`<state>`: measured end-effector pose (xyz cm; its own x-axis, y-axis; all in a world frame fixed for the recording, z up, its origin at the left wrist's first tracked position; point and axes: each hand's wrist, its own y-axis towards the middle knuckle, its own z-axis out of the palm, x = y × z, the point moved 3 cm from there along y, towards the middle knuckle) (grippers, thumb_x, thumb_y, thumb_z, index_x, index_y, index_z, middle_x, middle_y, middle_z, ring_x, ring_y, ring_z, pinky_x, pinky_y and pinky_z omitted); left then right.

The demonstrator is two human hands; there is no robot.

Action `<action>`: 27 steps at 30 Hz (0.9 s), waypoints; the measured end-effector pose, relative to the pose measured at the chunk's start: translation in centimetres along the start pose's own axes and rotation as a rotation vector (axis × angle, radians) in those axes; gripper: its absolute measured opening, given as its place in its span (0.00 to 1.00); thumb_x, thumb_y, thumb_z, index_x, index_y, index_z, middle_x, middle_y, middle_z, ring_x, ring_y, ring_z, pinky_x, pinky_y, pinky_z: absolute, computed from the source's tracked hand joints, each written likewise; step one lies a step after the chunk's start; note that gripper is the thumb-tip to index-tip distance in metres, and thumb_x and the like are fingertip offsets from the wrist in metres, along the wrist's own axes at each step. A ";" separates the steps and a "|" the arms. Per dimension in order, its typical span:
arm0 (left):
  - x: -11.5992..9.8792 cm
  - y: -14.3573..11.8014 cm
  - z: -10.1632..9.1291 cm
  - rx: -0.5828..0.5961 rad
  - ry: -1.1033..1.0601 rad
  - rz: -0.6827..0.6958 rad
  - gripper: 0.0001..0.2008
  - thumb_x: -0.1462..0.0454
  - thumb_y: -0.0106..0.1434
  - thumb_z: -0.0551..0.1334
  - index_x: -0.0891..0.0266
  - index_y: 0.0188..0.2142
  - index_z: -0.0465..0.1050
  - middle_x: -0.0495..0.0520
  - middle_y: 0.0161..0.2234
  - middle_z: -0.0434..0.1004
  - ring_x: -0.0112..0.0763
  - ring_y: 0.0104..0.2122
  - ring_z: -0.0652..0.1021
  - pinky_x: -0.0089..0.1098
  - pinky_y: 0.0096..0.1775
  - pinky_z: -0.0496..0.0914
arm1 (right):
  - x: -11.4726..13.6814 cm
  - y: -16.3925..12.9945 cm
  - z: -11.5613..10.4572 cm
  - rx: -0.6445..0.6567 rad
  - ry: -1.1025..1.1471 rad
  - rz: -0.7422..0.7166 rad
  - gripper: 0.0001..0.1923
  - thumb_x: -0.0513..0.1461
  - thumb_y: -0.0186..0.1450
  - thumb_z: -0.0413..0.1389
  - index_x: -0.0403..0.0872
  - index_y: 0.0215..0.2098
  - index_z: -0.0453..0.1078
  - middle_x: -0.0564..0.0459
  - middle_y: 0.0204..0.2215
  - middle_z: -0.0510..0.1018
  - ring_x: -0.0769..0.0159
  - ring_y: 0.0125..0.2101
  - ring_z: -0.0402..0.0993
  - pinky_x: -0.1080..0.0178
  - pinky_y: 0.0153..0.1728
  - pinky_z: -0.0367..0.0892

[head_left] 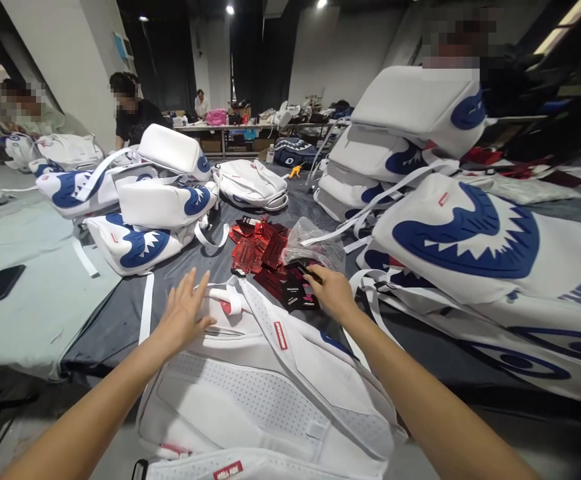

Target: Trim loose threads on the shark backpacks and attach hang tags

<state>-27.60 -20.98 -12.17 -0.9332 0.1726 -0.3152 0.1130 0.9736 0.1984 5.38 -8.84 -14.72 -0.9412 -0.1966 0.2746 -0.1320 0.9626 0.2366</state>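
A white backpack [250, 393] lies in front of me, its padded back and straps facing up. My left hand [183, 317] is open at the top end of the bag, fingers spread near its white carry loop [233, 300]. Beyond the bag, my right hand [333, 290] reaches to a pile of tags, its thumb and fingers closed on a black tag [300, 267]. Shiny red tags [255, 250] and black tags with pink and white print [295, 293] lie loose there. A clear plastic bag [315, 240] sits against the pile, just behind my right hand.
Stacked white backpacks with blue shark-mouth patches stand on the left [155, 207] and right [465, 240], straps trailing. Another white backpack [253, 183] lies behind the tags, near an orange-handled tool [295, 171]. A phone [0, 285] rests at left. Several people are farther back.
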 end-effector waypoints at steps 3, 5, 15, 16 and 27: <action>-3.0 -0.4 -1.7 -0.334 -0.187 0.173 0.28 0.58 0.66 0.63 0.59 0.63 0.62 0.65 0.62 0.68 0.47 0.61 0.70 0.49 0.59 0.65 | 3.7 -3.6 -3.3 -0.229 0.239 -0.334 0.12 0.38 0.69 0.52 0.48 0.46 0.76 0.48 0.41 0.82 0.61 0.40 0.79 0.60 0.43 0.73; -5.0 -0.6 -1.9 -0.393 -0.357 0.253 0.23 0.57 0.66 0.63 0.60 0.58 0.67 0.61 0.53 0.77 0.38 0.49 0.77 0.41 0.52 0.71 | 6.5 -6.4 -5.3 -0.336 0.392 -0.555 0.10 0.37 0.69 0.52 0.47 0.44 0.76 0.48 0.37 0.82 0.62 0.37 0.79 0.61 0.40 0.73; -7.6 -3.5 -1.4 0.017 -0.917 0.341 0.09 0.60 0.65 0.65 0.64 0.31 0.77 0.51 0.27 0.80 0.28 0.28 0.78 0.27 0.33 0.71 | 12.1 -12.4 -7.4 0.324 0.791 -0.526 0.09 0.40 0.68 0.57 0.47 0.32 0.76 0.55 0.24 0.79 0.68 0.25 0.74 0.69 0.26 0.66; -7.4 -3.9 -1.7 -0.057 -0.845 0.340 0.09 0.61 0.65 0.64 0.64 0.31 0.77 0.52 0.27 0.80 0.27 0.28 0.78 0.27 0.33 0.70 | 11.9 -12.3 -7.4 0.231 0.733 -0.523 0.08 0.38 0.68 0.56 0.47 0.33 0.76 0.54 0.27 0.80 0.67 0.28 0.75 0.68 0.29 0.68; -7.2 -9.8 -0.8 -0.464 -0.420 0.598 0.02 0.67 0.66 0.62 0.63 0.38 0.72 0.52 0.27 0.78 0.29 0.28 0.76 0.30 0.32 0.69 | 14.1 -15.0 -6.6 -0.024 0.340 -0.791 0.11 0.30 0.69 0.49 0.47 0.39 0.72 0.53 0.26 0.77 0.67 0.27 0.73 0.66 0.30 0.65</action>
<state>-22.29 -31.84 -11.09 -0.5481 0.7661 -0.3357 0.3083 0.5581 0.7704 -3.90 -27.27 -8.21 -0.4308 -0.8565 0.2842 -0.6994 0.5159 0.4946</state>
